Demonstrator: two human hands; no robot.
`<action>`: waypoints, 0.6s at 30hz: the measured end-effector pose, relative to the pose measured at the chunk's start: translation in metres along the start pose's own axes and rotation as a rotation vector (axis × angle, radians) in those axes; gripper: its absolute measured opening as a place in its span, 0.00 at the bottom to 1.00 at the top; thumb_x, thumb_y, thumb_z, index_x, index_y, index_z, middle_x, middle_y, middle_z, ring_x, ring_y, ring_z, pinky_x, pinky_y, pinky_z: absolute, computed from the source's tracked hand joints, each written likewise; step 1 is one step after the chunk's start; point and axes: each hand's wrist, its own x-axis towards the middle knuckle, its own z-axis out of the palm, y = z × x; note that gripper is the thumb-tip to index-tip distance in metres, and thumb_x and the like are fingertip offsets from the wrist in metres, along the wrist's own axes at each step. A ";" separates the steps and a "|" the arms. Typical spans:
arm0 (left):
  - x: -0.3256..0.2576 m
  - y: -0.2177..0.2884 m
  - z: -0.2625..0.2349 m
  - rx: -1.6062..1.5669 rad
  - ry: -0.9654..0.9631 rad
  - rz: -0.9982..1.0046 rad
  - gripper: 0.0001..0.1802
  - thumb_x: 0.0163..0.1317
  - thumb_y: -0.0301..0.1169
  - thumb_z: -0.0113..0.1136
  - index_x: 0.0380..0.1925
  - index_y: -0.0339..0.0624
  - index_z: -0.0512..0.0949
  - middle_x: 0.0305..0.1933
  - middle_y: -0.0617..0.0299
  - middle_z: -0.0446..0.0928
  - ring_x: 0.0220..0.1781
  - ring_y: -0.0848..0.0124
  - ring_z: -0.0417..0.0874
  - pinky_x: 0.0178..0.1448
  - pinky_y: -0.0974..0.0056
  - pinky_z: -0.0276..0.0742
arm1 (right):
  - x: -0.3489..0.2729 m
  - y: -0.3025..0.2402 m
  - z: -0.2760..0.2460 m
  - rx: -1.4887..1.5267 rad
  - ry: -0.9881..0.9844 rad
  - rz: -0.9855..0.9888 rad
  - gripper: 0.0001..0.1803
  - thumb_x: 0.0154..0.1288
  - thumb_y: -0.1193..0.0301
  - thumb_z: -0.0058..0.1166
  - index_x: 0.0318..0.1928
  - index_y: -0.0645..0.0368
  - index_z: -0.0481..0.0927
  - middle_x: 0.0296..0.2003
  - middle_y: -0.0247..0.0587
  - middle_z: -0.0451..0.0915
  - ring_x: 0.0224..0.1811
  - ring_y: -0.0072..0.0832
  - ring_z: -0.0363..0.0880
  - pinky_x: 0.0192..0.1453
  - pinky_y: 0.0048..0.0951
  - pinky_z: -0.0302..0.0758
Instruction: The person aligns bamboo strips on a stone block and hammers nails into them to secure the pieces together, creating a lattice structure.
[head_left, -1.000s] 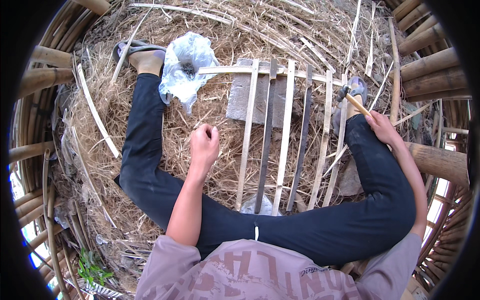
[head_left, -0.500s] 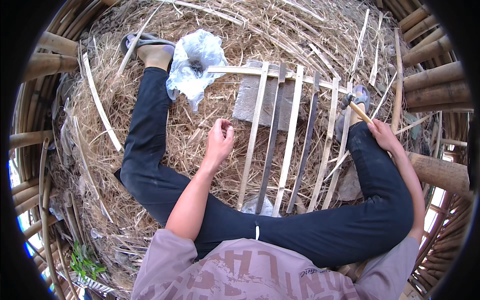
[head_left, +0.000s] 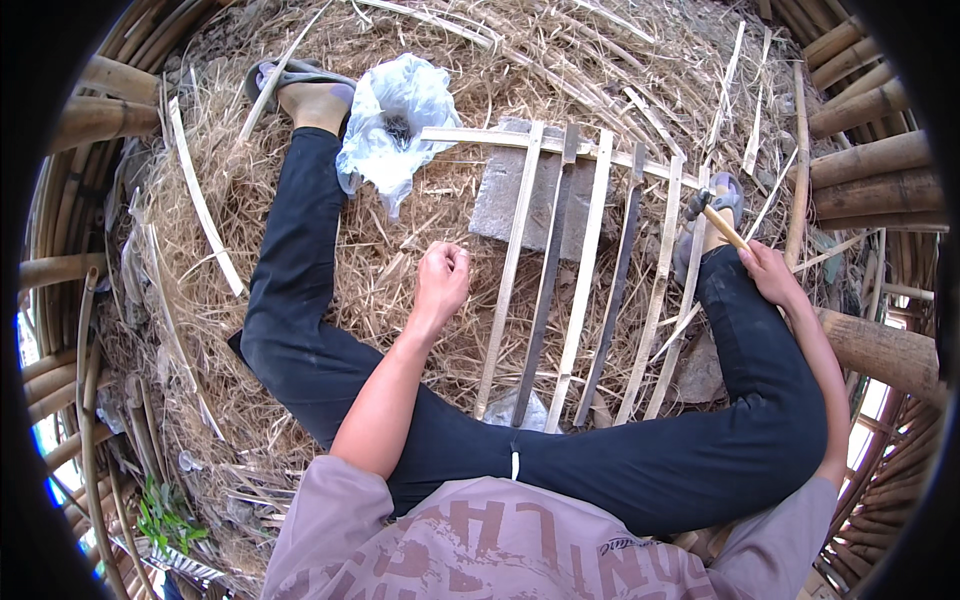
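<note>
- Left hand (head_left: 441,284): fingers curled narrow; I cannot tell if they hold anything.
- Right hand (head_left: 769,272): fingers around the hammer (head_left: 728,232), its head near the crosspiece's (head_left: 470,136) right end.
- Crosspiece runs sideways, ahead of the left hand; the leftmost slat (head_left: 509,270), pointing lengthwise from the body, lies just rightward.

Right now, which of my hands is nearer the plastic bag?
Left. Your left hand is on your side of the plastic bag, slightly right; your right hand is far to its right.
</note>
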 end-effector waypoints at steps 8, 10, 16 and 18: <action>-0.022 0.062 -0.051 -0.142 0.013 0.160 0.19 0.68 0.28 0.58 0.57 0.34 0.73 0.50 0.52 0.78 0.40 0.66 0.82 0.45 0.63 0.79 | 0.005 0.016 0.008 0.042 0.018 -0.007 0.17 0.78 0.61 0.46 0.38 0.64 0.74 0.21 0.38 0.70 0.25 0.28 0.71 0.32 0.34 0.68; -0.045 0.090 -0.103 -0.043 0.248 0.307 0.19 0.66 0.25 0.59 0.57 0.34 0.73 0.47 0.54 0.80 0.39 0.70 0.83 0.43 0.65 0.80 | -0.007 0.023 0.004 0.039 0.016 0.003 0.17 0.78 0.61 0.46 0.38 0.63 0.74 0.21 0.37 0.69 0.25 0.27 0.70 0.32 0.33 0.68; -0.117 -0.024 -0.295 0.378 1.077 0.105 0.17 0.71 0.29 0.55 0.57 0.35 0.73 0.50 0.52 0.79 0.48 0.67 0.82 0.40 0.68 0.80 | -0.002 0.025 0.012 0.069 0.044 -0.052 0.18 0.78 0.60 0.46 0.35 0.63 0.73 0.20 0.36 0.69 0.24 0.26 0.69 0.30 0.33 0.67; -0.160 -0.088 -0.342 0.519 1.106 -0.204 0.22 0.70 0.33 0.55 0.60 0.33 0.70 0.56 0.46 0.76 0.56 0.59 0.79 0.56 0.57 0.78 | -0.001 0.024 0.013 0.033 0.062 -0.056 0.18 0.79 0.61 0.44 0.33 0.62 0.71 0.20 0.35 0.68 0.23 0.24 0.68 0.29 0.31 0.67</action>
